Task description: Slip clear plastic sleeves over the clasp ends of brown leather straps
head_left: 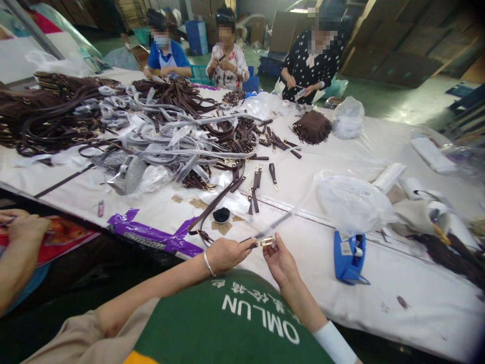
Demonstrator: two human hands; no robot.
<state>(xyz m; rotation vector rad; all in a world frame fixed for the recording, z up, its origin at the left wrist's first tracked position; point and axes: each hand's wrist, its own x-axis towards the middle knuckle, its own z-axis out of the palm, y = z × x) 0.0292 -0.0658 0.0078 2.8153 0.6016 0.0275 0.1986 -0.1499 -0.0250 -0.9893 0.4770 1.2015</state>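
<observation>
My left hand (227, 254), with a silver bangle on its wrist, is closed on the end of a brown strap near the table's front edge. A gold metal clasp (266, 242) lies between my two hands. The fingers of my right hand (279, 260) pinch the clasp's other end, where a small pale piece shows. A grey wrapped strip (278, 222) runs up and right from beside the clasp. Left of my hands a long brown strap (223, 193) lies in a loop, around a small dish of black material (221, 215).
A large heap of brown and grey-wrapped straps (162, 136) covers the left of the table (379, 293). Short straps (273, 174) lie mid-table. A blue tape dispenser (346, 263) and plastic bags (354, 202) are at right. Three people stand opposite; another person's hands (26, 232) are at left.
</observation>
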